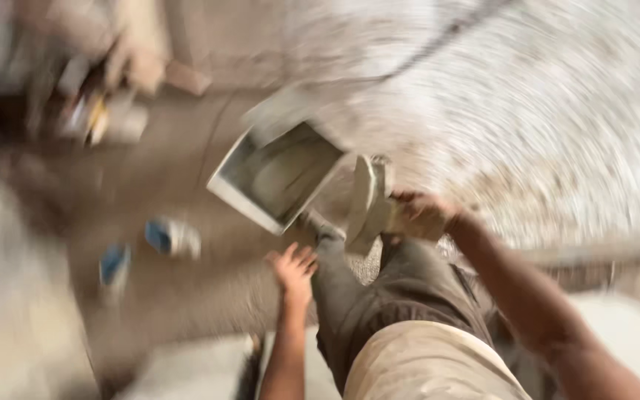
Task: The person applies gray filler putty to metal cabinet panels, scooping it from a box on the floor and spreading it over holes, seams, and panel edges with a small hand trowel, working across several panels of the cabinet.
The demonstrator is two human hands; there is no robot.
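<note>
The head view is heavily motion-blurred. My right hand (418,216) grips a flat grey trowel-like tool (364,200), held upright beside a grey rectangular pan (275,178) of wet grey mortar on the floor. My left hand (294,268) hangs empty with fingers spread, beside my bent knee in dark trousers (379,296). The pan lies just ahead of my knee.
A pale speckled floor surface (542,111) spreads to the right, with a dark cable (438,37) across it. Two blue-and-white objects (172,237) lie on the dusty ground at left. Blurred clutter (101,111) sits at top left.
</note>
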